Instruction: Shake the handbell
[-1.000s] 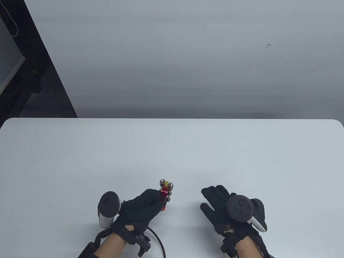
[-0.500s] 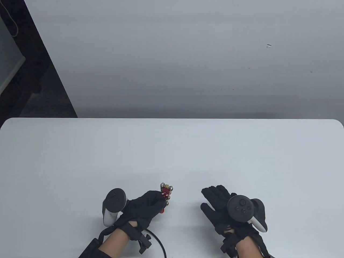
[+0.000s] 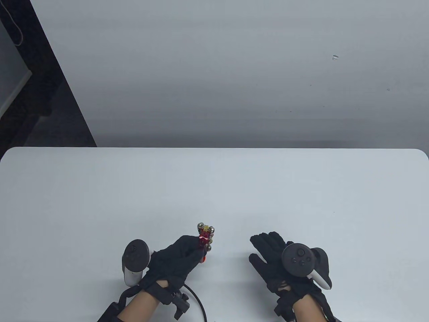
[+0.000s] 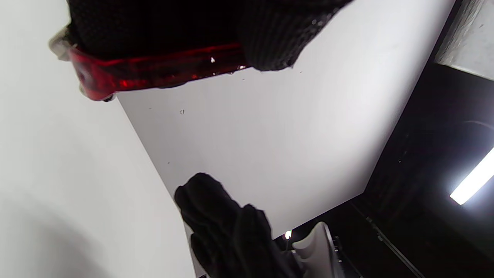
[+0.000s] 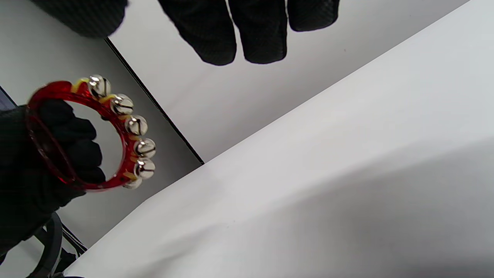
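Note:
The handbell (image 3: 205, 238) is a red plastic ring with several silver jingle bells along one side. My left hand (image 3: 179, 256) grips its red handle and holds it up above the table near the front edge. In the right wrist view the ring (image 5: 115, 131) stands on edge with the bells on its right side and my left fingers (image 5: 58, 146) through it. The left wrist view shows the red handle (image 4: 154, 73) under my gloved fingers (image 4: 270, 34). My right hand (image 3: 268, 255) rests flat on the table, fingers spread, holding nothing.
The white table (image 3: 214, 188) ends at a far edge with a grey wall behind it. A black cable (image 3: 197, 298) loops from my left wrist mount at the front edge. A dark gap runs along the left of the wall.
My left hand with the handbell dipped toward me and to the right, then came back up to where it was a second ago. The right hand has barely moved.

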The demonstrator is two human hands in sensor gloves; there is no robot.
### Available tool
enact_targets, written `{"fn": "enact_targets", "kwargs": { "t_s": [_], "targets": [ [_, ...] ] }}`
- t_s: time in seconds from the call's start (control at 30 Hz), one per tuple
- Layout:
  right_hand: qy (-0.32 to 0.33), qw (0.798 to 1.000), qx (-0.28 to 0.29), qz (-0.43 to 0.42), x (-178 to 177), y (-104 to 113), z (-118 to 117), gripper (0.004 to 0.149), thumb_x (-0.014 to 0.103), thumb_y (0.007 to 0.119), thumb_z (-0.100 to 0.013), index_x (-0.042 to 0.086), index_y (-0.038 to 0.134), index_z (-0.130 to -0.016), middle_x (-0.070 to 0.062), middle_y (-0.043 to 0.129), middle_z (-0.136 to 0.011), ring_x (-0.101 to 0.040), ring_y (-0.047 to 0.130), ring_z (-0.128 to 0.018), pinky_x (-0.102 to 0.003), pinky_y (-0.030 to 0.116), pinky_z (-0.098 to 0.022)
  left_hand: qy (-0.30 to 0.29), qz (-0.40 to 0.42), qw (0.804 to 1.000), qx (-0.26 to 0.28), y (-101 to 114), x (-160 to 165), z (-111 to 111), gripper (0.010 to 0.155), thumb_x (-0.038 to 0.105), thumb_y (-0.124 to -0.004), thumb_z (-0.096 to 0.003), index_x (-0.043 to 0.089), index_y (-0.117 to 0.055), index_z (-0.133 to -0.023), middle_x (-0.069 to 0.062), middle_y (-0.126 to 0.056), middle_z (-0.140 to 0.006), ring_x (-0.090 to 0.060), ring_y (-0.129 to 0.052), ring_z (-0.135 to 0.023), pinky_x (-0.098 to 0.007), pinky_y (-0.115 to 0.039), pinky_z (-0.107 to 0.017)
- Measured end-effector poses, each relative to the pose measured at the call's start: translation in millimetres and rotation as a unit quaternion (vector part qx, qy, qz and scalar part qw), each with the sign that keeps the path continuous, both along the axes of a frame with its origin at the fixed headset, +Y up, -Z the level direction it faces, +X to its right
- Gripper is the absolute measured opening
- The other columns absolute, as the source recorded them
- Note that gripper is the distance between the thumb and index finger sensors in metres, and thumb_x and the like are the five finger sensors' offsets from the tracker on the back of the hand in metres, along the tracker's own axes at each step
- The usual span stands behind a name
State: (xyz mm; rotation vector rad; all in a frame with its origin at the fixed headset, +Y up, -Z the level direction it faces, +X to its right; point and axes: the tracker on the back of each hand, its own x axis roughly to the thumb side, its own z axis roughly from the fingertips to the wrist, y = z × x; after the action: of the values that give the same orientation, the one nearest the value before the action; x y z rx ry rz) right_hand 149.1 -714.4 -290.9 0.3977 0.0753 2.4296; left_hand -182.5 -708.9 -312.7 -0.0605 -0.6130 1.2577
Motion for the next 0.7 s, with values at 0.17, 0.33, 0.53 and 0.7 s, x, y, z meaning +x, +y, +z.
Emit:
{"fn": "enact_targets", "kwargs": {
  "t_s": [0.17, 0.33, 0.53, 0.7],
  "targets": [
    [-0.003, 1.000, -0.002, -0.002, 1.9, -0.5, -0.3, 0.073, 0.059, 0.058, -0.051, 0.014, 0.056, -0.108, -0.018, 0.051, -0.112, -0.048, 0.039, -0.106, -0.071, 0.024, -0.064, -0.004, -0.016, 1.000, -0.010, -6.0, 3.1, -3.8, 0.043, 0.030, -0.084, -0.0481, 0.012, -0.084, -0.087, -0.015, -0.088, -0.085, -0.038, -0.098, -0.069, -0.051, -0.086, -0.055],
    [-0.001, 1.000, -0.004, -0.001, 1.4, -0.1, -0.1, 0.073, 0.059, 0.058, -0.051, 0.014, 0.056, -0.108, -0.018, 0.052, -0.112, -0.048, 0.039, -0.106, -0.071, 0.024, -0.064, -0.002, -0.035, 0.999, -0.029, -15.5, 3.6, -8.0, 0.043, 0.030, -0.084, -0.0481, 0.013, -0.085, -0.087, -0.015, -0.088, -0.085, -0.037, -0.098, -0.069, -0.050, -0.087, -0.055],
    [-0.002, 1.000, -0.003, -0.002, 1.9, -0.1, 0.1, 0.073, 0.059, 0.058, -0.051, 0.014, 0.056, -0.108, -0.018, 0.052, -0.112, -0.048, 0.039, -0.106, -0.071, 0.024, -0.064, 0.009, -0.029, 0.999, -0.042, -17.9, 1.2, -10.1, 0.043, 0.030, -0.084, -0.0481, 0.013, -0.085, -0.087, -0.015, -0.088, -0.085, -0.038, -0.098, -0.069, -0.050, -0.087, -0.054],
    [-0.001, 1.000, -0.004, -0.002, 1.5, 0.0, -0.2, 0.073, 0.059, 0.058, -0.051, 0.014, 0.056, -0.108, -0.018, 0.051, -0.112, -0.048, 0.039, -0.106, -0.071, 0.024, -0.064, -0.004, 0.014, 0.995, 0.100, 33.8, 9.2, 20.6, 0.043, 0.031, -0.084, -0.0481, 0.013, -0.085, -0.087, -0.015, -0.088, -0.085, -0.037, -0.099, -0.069, -0.050, -0.087, -0.054]
  ]
}}
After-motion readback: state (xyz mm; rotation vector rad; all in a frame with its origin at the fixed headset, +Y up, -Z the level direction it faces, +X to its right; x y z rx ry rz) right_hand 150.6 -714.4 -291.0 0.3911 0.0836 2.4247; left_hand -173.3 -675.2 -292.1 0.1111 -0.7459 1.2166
